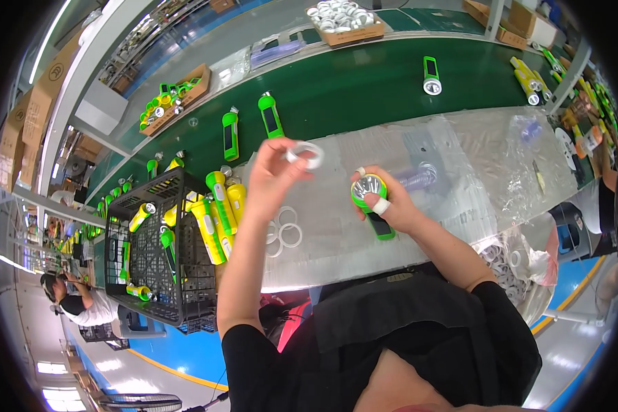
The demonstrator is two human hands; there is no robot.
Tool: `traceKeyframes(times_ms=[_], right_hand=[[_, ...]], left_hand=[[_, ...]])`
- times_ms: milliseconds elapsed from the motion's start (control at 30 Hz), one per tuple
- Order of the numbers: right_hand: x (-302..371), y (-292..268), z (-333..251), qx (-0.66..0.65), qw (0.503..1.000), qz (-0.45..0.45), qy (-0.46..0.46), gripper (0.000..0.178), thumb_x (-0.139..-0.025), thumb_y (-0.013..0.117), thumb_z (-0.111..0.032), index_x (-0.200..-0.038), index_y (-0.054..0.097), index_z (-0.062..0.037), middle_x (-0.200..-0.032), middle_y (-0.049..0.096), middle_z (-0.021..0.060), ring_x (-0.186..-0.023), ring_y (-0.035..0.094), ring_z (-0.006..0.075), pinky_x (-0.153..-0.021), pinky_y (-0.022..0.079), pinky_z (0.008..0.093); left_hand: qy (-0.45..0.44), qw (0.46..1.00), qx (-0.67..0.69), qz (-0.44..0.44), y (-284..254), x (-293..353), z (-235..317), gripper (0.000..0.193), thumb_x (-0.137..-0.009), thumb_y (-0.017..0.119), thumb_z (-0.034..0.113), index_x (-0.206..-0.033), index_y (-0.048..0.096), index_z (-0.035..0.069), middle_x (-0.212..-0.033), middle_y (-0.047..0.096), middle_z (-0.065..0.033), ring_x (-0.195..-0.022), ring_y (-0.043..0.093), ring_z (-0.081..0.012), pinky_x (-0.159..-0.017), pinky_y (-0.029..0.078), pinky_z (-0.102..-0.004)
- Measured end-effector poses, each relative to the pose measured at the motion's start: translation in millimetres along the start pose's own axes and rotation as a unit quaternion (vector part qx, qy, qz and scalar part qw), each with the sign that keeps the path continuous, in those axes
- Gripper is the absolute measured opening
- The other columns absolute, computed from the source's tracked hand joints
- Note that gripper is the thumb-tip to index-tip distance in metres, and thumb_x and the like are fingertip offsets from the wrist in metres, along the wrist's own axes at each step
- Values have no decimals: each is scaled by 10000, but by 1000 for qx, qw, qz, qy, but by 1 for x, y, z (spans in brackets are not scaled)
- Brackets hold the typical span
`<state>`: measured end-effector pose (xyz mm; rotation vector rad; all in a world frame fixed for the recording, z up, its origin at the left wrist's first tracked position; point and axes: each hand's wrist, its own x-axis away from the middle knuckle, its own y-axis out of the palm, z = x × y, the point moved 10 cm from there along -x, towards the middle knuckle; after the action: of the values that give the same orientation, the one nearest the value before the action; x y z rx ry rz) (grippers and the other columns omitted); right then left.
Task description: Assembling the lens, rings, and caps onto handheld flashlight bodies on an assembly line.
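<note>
Flashlight, green, hard plastic and light-looking, sits head-up in the right hand, gripped round its body above the table. Left hand pinches a thin white ring by its edge; it looks stiff but easily dropped.

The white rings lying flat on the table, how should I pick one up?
Pinch the thin rim of a white ring from above, one fingertip through its open middle and one outside. It lies flat on the plastic-covered table, so no side sticks up to grab.
</note>
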<state>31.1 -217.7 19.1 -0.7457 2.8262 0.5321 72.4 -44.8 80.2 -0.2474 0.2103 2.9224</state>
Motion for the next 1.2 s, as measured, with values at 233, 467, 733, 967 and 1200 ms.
traceKeyframes(times_ms=[233, 467, 733, 967, 1200], right_hand=[[2, 6, -5, 14, 999, -13, -36, 330, -926, 594, -140, -1222, 476, -52, -960, 572, 59, -740, 593, 130, -646, 504, 290], [7, 0, -18, 11, 999, -8, -50, 492, -955, 578, -265, -1349, 394, -36, -1147, 577, 79, -999, 598, 184, -860, 497, 344], [7, -11, -105, 452, 865, -151, -156, 505, -715, 823, -137, -1159, 594, -63, -1078, 650, 102, -963, 642, 273, -795, 505, 360], [-12, 18, -106, 577, 744, -337, 1, 326, -726, 765, -156, -951, 570, -22, -852, 589, 94, -770, 601, 275, -649, 470, 389], [-12, 3, -95, 647, 726, -220, 80, 478, -671, 811, -369, -868, 572, -6, -717, 595, 132, -661, 600, 321, -596, 469, 418]], left_hand=[[253, 905, -337, -66, 86, 47, 36, 298, -702, 827, 93, -958, 676, 72, -1132, 590, -107, -1019, 588, -229, -819, 477, -328], [262, 873, -399, -99, 100, 50, 39, 360, -649, 855, 216, -982, 742, 139, -1067, 582, -64, -976, 554, -241, -753, 482, -360], [253, 873, -396, -130, 127, 44, 30, 478, -656, 858, 188, -1077, 640, 118, -1122, 601, -98, -1031, 590, -284, -814, 503, -385], [190, 926, -301, -124, 138, 36, 5, 380, -706, 832, 108, -987, 580, 63, -1019, 688, -103, -933, 673, -280, -786, 539, -355], [223, 909, -336, -105, 142, 36, -1, 390, -696, 834, 103, -990, 580, 66, -1012, 690, -86, -867, 668, -245, -708, 523, -334]])
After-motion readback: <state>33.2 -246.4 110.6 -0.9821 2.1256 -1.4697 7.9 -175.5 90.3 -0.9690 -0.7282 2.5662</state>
